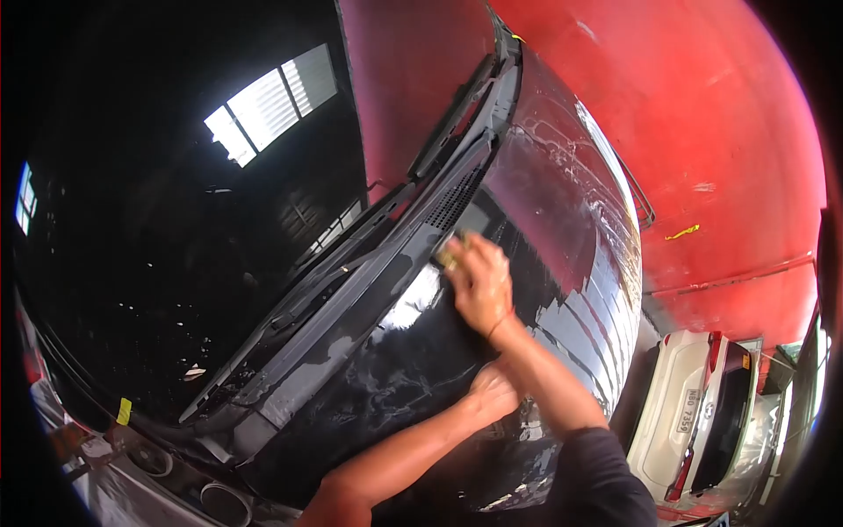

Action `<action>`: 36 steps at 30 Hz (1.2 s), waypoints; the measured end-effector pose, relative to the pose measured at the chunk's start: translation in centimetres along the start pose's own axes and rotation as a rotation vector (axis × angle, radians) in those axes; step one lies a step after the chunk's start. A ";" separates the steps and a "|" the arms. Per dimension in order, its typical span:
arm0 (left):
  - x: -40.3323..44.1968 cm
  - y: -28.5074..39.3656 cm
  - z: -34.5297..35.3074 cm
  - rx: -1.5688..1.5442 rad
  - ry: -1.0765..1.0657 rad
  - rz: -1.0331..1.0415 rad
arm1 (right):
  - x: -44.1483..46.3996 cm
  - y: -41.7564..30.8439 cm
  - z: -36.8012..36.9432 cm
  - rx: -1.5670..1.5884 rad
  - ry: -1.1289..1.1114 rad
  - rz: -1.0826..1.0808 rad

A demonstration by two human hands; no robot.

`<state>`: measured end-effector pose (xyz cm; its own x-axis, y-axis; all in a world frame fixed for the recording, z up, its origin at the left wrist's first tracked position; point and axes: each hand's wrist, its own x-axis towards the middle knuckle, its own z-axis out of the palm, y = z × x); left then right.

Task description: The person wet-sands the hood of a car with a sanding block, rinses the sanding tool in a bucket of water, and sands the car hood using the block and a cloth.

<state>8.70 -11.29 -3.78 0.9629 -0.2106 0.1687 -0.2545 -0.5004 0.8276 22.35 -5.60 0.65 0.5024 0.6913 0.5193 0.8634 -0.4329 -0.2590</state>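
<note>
My right hand (pixel 482 285) is closed around a small yellowish-brown sponge (pixel 449 255), which is slightly blurred. It presses near the rear edge of a wet, dark car hood (pixel 395 378), just below the perforated cowl vent (pixel 455 198). Lower down, my left hand (pixel 496 388) rests on or close to the hood, partly behind my right forearm. Its fingers are hidden. Water streaks and patchy wet areas cover the hood's surface.
A dark windshield (pixel 176 263) with a wiper arm (pixel 299 303) lies to the left. Bits of yellow tape (pixel 124 411) mark the car's near corner. A red wall (pixel 702 132) rises at the right, with a light-coloured car (pixel 685 413) parked below it.
</note>
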 end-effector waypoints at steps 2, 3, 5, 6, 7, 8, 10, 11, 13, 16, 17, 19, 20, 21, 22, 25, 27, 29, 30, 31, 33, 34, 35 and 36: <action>-0.3 -0.8 0.7 0.413 0.071 0.207 | 4.8 5.4 0.3 -0.088 -0.116 0.238; -0.1 -1.4 2.6 0.279 0.285 0.206 | 6.2 9.3 1.8 -0.089 0.048 0.254; -0.4 -1.2 2.2 0.327 0.190 0.189 | 6.3 7.6 1.5 -0.119 0.000 0.252; -0.2 -1.2 1.8 0.373 0.101 0.175 | 4.9 4.2 0.6 -0.135 -0.056 0.227; -0.2 -1.2 2.8 0.209 0.117 0.109 | 2.8 1.4 -0.5 -0.003 -0.147 0.038; -0.2 -1.4 3.8 0.048 0.129 0.044 | -0.2 -1.3 0.0 0.061 -0.088 0.069; 0.5 0.1 0.0 0.025 -0.172 -0.043 | -1.0 -1.5 -0.2 0.067 -0.083 0.030; 0.3 -0.4 -0.1 0.191 -0.080 0.082 | 1.2 1.7 0.1 0.040 0.006 -0.191; -0.2 -0.3 -0.4 0.432 -0.078 0.215 | 5.3 8.5 0.0 -0.144 -0.055 0.205; 0.0 0.0 -1.7 0.371 -0.055 0.229 | 5.6 13.8 0.6 -0.060 0.041 0.283; 0.2 0.5 -2.6 0.364 -0.071 0.221 | 3.8 13.0 0.0 -0.088 0.003 0.170; 1.3 1.0 -4.5 0.304 -0.330 0.140 | -2.0 5.6 -2.3 -0.013 -0.098 0.045; 1.9 1.6 -5.2 0.221 -0.581 0.035 | -4.0 2.9 -3.5 0.087 -0.181 0.028; 1.8 2.2 -6.5 0.147 -0.565 -0.003 | -3.9 3.5 -3.7 0.066 -0.156 -0.014; 1.3 1.8 -5.3 0.142 -0.569 -0.006 | -3.4 4.6 -3.8 0.049 -0.124 -0.057; 0.3 0.2 -2.5 0.367 -0.104 0.337 | 2.3 14.8 -2.8 0.008 -0.060 0.382; 0.0 0.2 -2.6 0.339 -0.062 0.313 | 1.0 17.6 -1.4 -0.102 0.016 0.353; 1.2 -0.1 -4.5 0.340 0.013 0.311 | -1.9 14.0 -2.6 -0.115 -0.045 0.250; 1.7 0.0 -5.6 0.337 0.218 0.240 | -4.5 11.0 -3.5 -0.012 -0.027 0.069; 1.9 0.4 -6.5 0.320 0.414 0.165 | -8.2 8.9 -3.0 0.034 -0.011 0.142; 2.6 0.3 -8.6 0.351 0.722 0.079 | -9.3 8.5 -5.0 0.025 -0.101 0.077; 2.7 -0.1 -9.6 0.405 0.832 0.064 | -7.9 8.8 -5.5 0.041 -0.061 0.030; 2.7 -0.7 -9.9 0.411 0.805 0.024 | -5.6 11.6 -5.5 -0.054 -0.107 0.070; 2.6 -1.2 -9.7 0.403 0.779 0.007 | -3.9 15.3 -4.6 -0.135 0.012 0.218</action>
<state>12.42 -3.10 0.81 0.7111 0.3454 0.6124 -0.1308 -0.7909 0.5979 33.42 -17.55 -1.57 0.6748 0.5664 0.4732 0.7203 -0.6450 -0.2552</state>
